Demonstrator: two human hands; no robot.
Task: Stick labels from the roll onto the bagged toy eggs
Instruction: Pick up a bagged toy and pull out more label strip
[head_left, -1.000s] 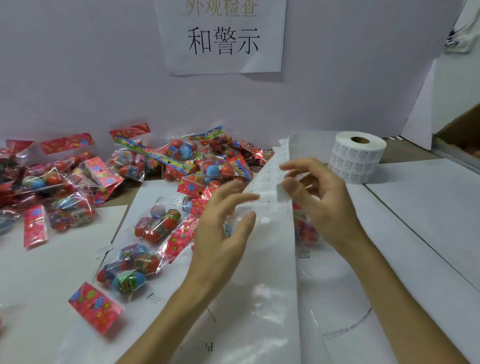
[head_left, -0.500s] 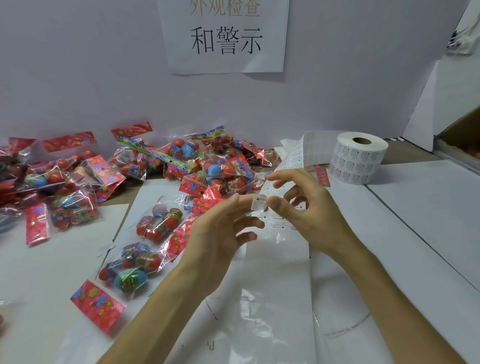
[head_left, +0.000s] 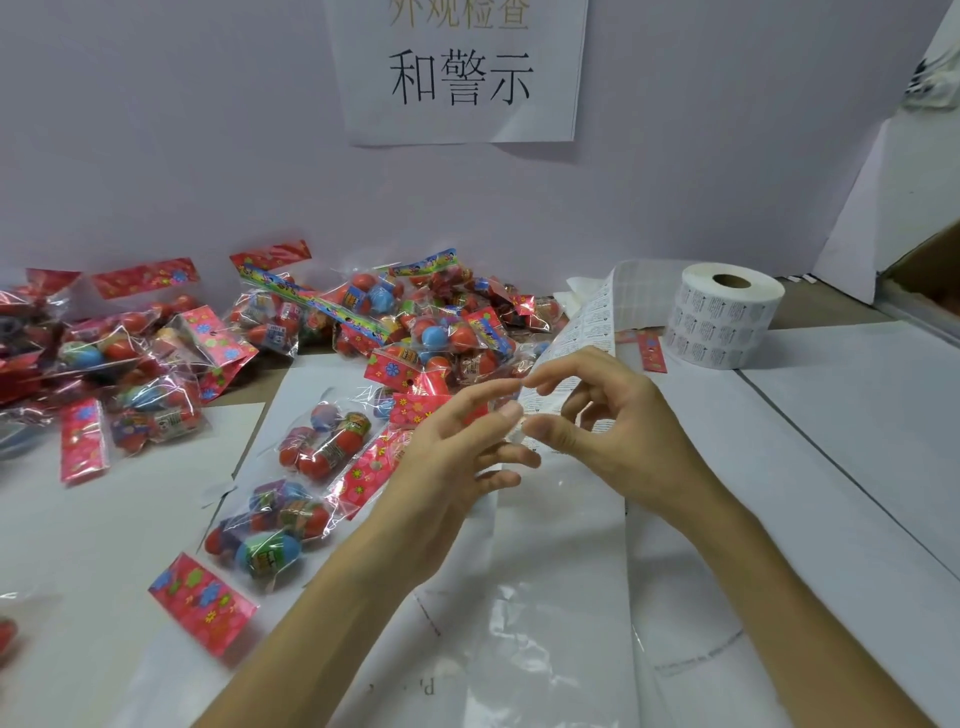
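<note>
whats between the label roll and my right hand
Head view: a small red card lies on the table there, beside the label strip running from the right hand toward the label roll.

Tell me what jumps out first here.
Centre frame, the left hand and right hand meet fingertip to fingertip on the label strip running back to the label roll at right. Behind and left of them, a bright red pile of bagged toy eggs spreads across the table below a wall sign.
</note>
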